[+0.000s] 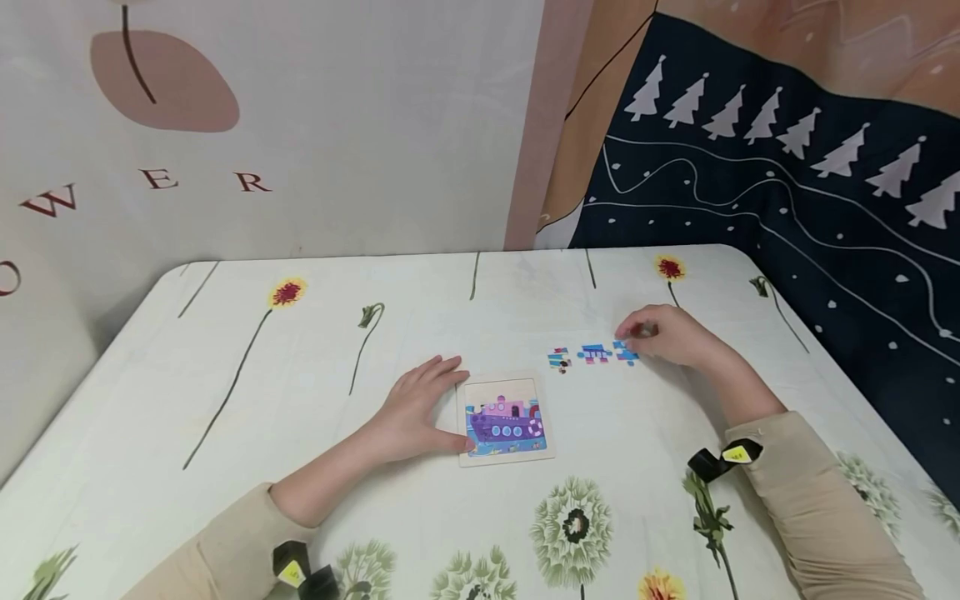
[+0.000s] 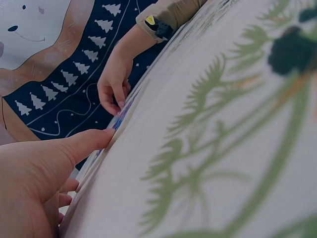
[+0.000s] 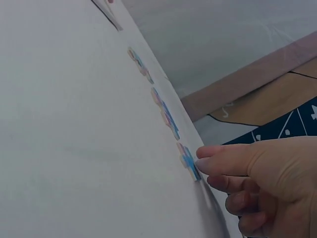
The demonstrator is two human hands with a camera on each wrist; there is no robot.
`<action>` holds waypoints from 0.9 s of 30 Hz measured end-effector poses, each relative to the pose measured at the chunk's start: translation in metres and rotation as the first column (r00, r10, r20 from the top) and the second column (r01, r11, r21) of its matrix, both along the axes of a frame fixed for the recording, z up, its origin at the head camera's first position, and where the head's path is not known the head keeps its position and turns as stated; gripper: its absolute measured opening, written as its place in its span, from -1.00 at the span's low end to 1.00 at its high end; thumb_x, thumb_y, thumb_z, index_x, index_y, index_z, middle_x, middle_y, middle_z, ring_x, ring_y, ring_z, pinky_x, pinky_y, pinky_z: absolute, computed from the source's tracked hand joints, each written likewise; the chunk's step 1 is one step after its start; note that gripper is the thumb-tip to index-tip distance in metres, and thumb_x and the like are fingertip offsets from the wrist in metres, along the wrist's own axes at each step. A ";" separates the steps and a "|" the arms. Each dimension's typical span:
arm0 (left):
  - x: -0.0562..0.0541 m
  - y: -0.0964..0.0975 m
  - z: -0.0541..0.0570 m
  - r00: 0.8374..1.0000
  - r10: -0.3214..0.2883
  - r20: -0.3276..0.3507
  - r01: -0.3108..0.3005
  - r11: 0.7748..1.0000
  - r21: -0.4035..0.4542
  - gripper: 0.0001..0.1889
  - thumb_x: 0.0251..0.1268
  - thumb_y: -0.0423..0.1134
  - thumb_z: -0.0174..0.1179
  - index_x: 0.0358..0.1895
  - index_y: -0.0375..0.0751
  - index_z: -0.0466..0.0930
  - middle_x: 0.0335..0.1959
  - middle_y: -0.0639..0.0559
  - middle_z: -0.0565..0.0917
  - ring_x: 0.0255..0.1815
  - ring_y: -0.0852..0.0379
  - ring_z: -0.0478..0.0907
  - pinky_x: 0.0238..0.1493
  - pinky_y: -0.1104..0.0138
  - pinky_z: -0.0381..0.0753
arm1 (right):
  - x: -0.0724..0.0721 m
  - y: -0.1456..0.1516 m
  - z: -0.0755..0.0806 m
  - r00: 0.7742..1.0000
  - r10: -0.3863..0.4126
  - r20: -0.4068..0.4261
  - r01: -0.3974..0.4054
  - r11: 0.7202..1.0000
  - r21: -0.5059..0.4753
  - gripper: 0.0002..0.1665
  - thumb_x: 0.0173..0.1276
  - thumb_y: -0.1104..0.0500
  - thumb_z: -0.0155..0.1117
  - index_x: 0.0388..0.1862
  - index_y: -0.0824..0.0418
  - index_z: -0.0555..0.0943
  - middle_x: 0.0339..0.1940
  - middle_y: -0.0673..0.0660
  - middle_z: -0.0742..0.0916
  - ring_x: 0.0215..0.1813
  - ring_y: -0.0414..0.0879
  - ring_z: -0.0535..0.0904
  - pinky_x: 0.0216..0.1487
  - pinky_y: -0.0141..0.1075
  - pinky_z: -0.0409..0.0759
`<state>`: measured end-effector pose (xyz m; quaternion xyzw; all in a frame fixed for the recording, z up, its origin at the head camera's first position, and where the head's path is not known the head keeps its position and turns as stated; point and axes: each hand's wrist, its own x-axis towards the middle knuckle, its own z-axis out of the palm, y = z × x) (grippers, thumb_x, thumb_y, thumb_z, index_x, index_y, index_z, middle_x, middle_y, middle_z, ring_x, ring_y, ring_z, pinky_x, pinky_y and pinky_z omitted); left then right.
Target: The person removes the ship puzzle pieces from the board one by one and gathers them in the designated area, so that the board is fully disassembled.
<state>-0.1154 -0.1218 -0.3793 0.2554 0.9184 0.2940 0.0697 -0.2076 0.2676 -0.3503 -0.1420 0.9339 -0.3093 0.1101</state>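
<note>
A square wooden puzzle board (image 1: 506, 461) lies on the table with a purple and pink ship picture (image 1: 504, 427) in it. My left hand (image 1: 416, 412) rests at its left side with spread fingers, the thumb on the lower left corner and fingertips by the upper left one. To the board's upper right, three loose puzzle pieces lie in a row: a striped one (image 1: 559, 360), a blue and pink one (image 1: 595, 354) and a mostly blue one (image 3: 188, 161). My right hand (image 1: 667, 335) pinches the far edge of the blue piece between thumb and forefinger.
The white tablecloth (image 1: 420, 533) carries printed flowers and dandelions. Behind the table hangs a pale cloth (image 1: 375, 125); a dark blue cloth with white trees (image 1: 750, 183) hangs at the right. Black devices (image 1: 723, 458) are strapped to both sleeves.
</note>
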 end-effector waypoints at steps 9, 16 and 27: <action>0.000 0.000 0.000 1.000 0.001 0.002 -0.001 1.000 0.000 -0.04 -0.13 0.10 0.46 0.39 -0.22 0.29 0.49 -0.07 0.13 0.51 -0.12 -0.13 0.40 -0.11 -0.17 | 0.006 -0.017 0.011 0.995 0.004 -0.103 -0.003 1.000 0.014 -0.76 0.27 0.28 0.32 -0.07 0.21 0.69 -0.22 0.13 0.64 -0.37 0.02 0.38 -0.40 -0.22 0.41; 0.000 0.000 -0.001 1.000 0.002 -0.002 -0.002 1.000 -0.005 -0.04 -0.14 0.10 0.46 0.39 -0.22 0.30 0.49 -0.07 0.14 0.51 -0.12 -0.13 0.40 -0.11 -0.16 | 0.015 -0.040 0.017 0.991 0.022 -0.133 -0.024 1.000 -0.014 -0.73 0.25 0.24 0.37 -0.05 0.19 0.68 -0.25 0.11 0.65 -0.43 0.01 0.39 -0.51 -0.27 0.41; 0.000 0.000 -0.001 1.000 -0.001 -0.008 0.001 1.000 -0.006 -0.04 -0.14 0.11 0.45 0.39 -0.22 0.30 0.49 -0.08 0.14 0.51 -0.12 -0.12 0.39 -0.11 -0.15 | 0.033 -0.073 0.018 0.984 0.070 -0.163 -0.088 0.991 -0.104 -0.71 0.20 0.23 0.42 -0.08 0.21 0.69 -0.34 0.02 0.65 -0.49 -0.04 0.39 -0.53 -0.32 0.37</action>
